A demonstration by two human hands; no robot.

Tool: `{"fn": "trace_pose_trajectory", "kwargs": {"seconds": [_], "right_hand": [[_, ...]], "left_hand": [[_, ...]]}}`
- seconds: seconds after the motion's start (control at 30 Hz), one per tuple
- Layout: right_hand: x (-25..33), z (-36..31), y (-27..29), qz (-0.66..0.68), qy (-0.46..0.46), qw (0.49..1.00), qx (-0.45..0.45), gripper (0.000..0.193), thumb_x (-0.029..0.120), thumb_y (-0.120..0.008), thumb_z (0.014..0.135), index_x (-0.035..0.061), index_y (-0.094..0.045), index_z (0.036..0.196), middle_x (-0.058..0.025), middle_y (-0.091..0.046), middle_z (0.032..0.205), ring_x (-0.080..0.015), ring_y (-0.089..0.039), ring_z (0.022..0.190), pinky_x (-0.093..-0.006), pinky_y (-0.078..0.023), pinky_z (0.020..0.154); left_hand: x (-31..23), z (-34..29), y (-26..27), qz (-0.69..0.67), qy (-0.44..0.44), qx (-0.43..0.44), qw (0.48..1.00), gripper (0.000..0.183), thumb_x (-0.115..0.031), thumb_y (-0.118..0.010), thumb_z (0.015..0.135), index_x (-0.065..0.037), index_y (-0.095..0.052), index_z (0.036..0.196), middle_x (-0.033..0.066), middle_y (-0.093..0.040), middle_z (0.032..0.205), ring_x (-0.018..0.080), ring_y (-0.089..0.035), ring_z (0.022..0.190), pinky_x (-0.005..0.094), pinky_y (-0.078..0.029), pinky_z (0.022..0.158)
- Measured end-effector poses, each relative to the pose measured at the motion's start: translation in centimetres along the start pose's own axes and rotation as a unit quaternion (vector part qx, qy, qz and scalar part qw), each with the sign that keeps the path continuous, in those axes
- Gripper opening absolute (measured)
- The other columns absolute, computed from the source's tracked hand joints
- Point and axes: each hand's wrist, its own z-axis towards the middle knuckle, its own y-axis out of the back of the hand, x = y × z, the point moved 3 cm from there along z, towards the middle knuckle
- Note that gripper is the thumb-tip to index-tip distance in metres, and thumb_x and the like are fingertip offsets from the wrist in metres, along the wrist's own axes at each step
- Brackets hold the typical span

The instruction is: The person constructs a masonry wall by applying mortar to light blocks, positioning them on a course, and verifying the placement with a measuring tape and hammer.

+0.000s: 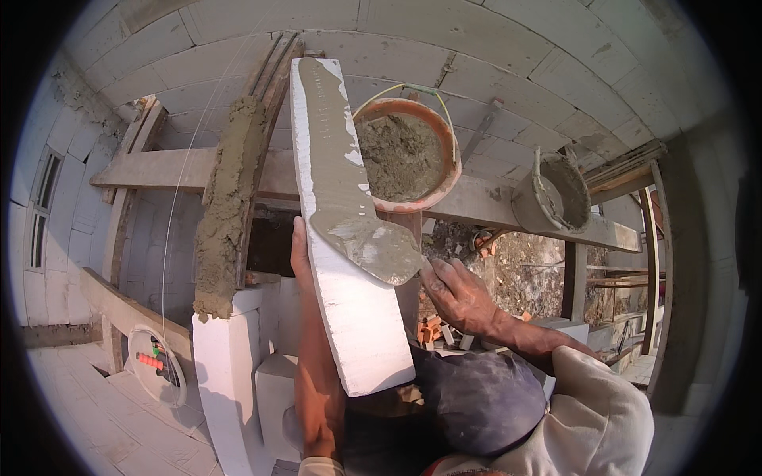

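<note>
A long white lightweight concrete block (367, 341) stands tilted in front of me, its upper face partly coated with grey mortar (327, 143). My left hand (301, 252) holds the block along its left side; most of the fingers are hidden behind it. In my right hand (460, 295) is a trowel (377, 250), its handle mostly covered by my closed fingers. The mortar-smeared blade lies against the block's face, at the lower end of the coating. Just beyond the block, an orange bucket (444, 143) holds more mortar.
To the left, a thick mortar bed (226, 206) tops a narrow wall beside white blocks (226, 357). A wooden plank (468, 202) runs crosswise, with a grey bucket (532, 202) on it. A round white string reel (178, 381) hangs at lower left. Block walls (381, 59) rise beyond.
</note>
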Motion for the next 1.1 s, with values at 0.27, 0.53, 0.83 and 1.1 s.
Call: {"fn": "trace_pose_trajectory", "kwargs": {"seconds": [0.27,0.53,0.83,1.1], "right_hand": [[-9.9,-8.7,8.7,-0.026,-0.235,0.963,-0.128,0.048,0.006,-0.075,0.09,0.0015,-0.06,0.135,-0.0203,-0.066,0.119,-0.0401,-0.068,0.101,-0.0453,-0.058,0.086],[-36.9,-21.2,12.0,-0.21,-0.556,0.792,0.141,0.036,0.031,-0.066,0.096,0.0019,-0.075,0.116,-0.0273,-0.075,0.112,-0.0438,-0.074,0.105,-0.053,-0.059,0.088],[-40.8,-17.5,1.8,-0.206,-0.536,0.78,0.25,0.026,0.02,-0.068,0.087,0.0049,-0.082,0.103,-0.0221,-0.078,0.113,-0.0365,-0.075,0.114,-0.0487,-0.062,0.092],[-42.6,-19.5,5.3,-0.028,-0.485,0.824,0.291,0.032,0.029,-0.076,0.082,-0.0023,-0.079,0.086,-0.021,-0.077,0.085,-0.0321,-0.074,0.071,-0.0449,-0.059,0.067]], "left_hand": [[-0.8,0.1,1.9,-0.019,0.046,0.115,0.992,0.096,-0.075,-0.044,0.101,0.001,-0.035,0.16,0.0347,-0.056,0.14,0.0443,-0.066,0.111,0.0572,-0.058,0.091],[1.2,0.2,2.1,-0.019,0.104,0.16,0.981,0.099,-0.076,-0.044,0.101,0.001,-0.032,0.161,0.035,-0.057,0.14,0.0451,-0.069,0.107,0.0592,-0.06,0.087],[-0.3,0.0,4.7,0.043,0.064,0.044,0.996,0.099,-0.077,-0.04,0.101,0.002,-0.033,0.16,0.0358,-0.057,0.14,0.0466,-0.07,0.103,0.0596,-0.062,0.081],[0.3,0.6,4.6,0.0,0.089,0.119,0.989,0.08,-0.066,-0.043,0.106,-0.003,-0.046,0.155,0.0234,-0.061,0.14,0.0362,-0.067,0.115,0.0516,-0.056,0.095]]}}
